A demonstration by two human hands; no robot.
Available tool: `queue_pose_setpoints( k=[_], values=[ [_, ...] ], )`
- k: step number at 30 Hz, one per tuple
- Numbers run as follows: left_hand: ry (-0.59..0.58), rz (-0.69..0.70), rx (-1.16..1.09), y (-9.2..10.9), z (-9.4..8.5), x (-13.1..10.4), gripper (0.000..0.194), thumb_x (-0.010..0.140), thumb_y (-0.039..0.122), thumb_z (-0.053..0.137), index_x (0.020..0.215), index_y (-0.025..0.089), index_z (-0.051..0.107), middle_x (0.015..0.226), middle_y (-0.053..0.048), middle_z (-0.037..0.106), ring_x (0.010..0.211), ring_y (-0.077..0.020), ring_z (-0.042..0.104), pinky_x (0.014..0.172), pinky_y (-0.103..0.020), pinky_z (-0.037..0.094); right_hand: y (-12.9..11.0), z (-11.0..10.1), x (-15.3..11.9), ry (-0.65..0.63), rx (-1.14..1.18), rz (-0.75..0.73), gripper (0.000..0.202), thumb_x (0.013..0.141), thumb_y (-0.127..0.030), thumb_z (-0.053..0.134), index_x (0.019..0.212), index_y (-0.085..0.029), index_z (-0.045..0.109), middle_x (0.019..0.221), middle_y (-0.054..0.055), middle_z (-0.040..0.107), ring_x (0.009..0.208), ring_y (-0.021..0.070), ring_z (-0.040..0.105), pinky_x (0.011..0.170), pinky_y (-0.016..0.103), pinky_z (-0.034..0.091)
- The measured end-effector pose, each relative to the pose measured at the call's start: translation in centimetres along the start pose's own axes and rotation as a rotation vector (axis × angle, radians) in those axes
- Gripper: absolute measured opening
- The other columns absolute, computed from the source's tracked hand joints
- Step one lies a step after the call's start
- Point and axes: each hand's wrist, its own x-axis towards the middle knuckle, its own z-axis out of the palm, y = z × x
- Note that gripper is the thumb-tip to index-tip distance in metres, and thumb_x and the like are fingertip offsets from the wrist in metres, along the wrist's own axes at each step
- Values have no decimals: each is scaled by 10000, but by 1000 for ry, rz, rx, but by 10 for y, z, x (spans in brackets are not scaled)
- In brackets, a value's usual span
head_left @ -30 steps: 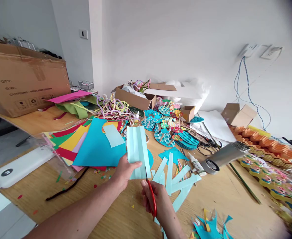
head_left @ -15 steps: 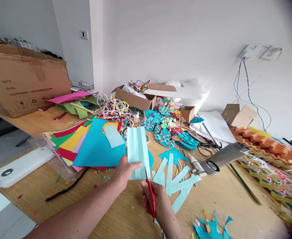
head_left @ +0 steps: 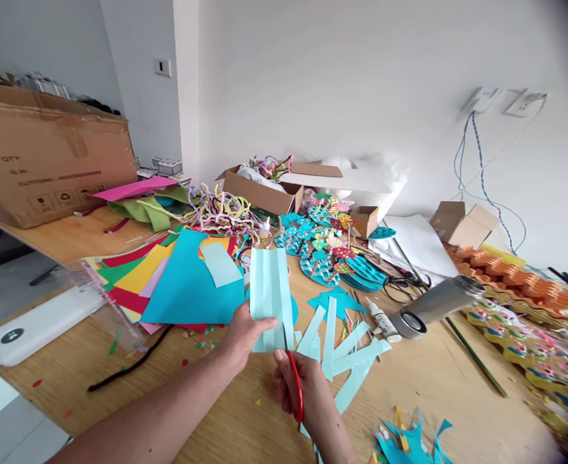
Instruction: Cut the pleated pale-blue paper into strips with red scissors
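Observation:
A pale blue sheet of paper (head_left: 265,277) with lengthwise creases is held upright above the table. My left hand (head_left: 242,335) is closed on its lower left side, thumb lying across the front. My right hand (head_left: 303,386) grips red-handled scissors (head_left: 296,386). The blades point up into the lower right part of the sheet, along a crease near its right edge. Several cut pale blue paper strips (head_left: 358,357) lie on the table just right of my hands. Bright blue paper scraps (head_left: 412,444) are heaped nearer the front.
Coloured paper sheets (head_left: 191,290) lie at left beside a white device (head_left: 42,325). A glue bottle (head_left: 383,322) and a metal flask (head_left: 438,306) are at right, near egg cartons (head_left: 510,274). Pipe cleaners (head_left: 220,209), blue paper crafts (head_left: 320,267) and cardboard boxes (head_left: 259,190) stand behind.
The pale blue sheet has shifted slightly right and down, with its top leaning a little. Both hands keep their grips, the scissors still at the same crease.

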Motion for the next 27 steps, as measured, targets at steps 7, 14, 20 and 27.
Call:
queue_pose_setpoints(
  k=[7, 14, 20, 27],
  values=[
    [4, -8, -4, -1, 0, -1, 315, 545, 215, 726, 844, 151, 651, 803, -69, 701, 712, -206, 629, 620, -290, 485, 1, 0, -1, 5, -13, 3, 511, 738, -657, 400, 598, -168, 447, 379, -28, 483, 294, 72, 402, 314, 175, 260],
    [-7, 5, -3, -2, 0, -1, 329, 562, 196, 714, 878, 142, 640, 829, -81, 697, 732, -213, 629, 624, -295, 492, 0, 1, -1, 19, 16, 9, 467, 760, -599, 442, 582, -168, 443, 340, -43, 451, 276, 61, 374, 304, 164, 248],
    [6, -8, 4, -3, 0, 0, 338, 552, 204, 723, 872, 132, 643, 817, -84, 699, 718, -212, 633, 608, -291, 493, 2, 1, -1, 18, 22, 8, 471, 750, -607, 450, 586, -165, 450, 335, -41, 457, 273, 66, 379, 300, 166, 242],
    [-21, -25, -15, -5, 1, -1, 418, 529, 201, 738, 928, 128, 635, 826, -93, 702, 716, -220, 640, 617, -302, 500, 0, 1, 0, 32, 48, 7, 487, 717, -635, 468, 591, -165, 454, 353, -29, 483, 293, 79, 404, 314, 177, 258]
  ],
)
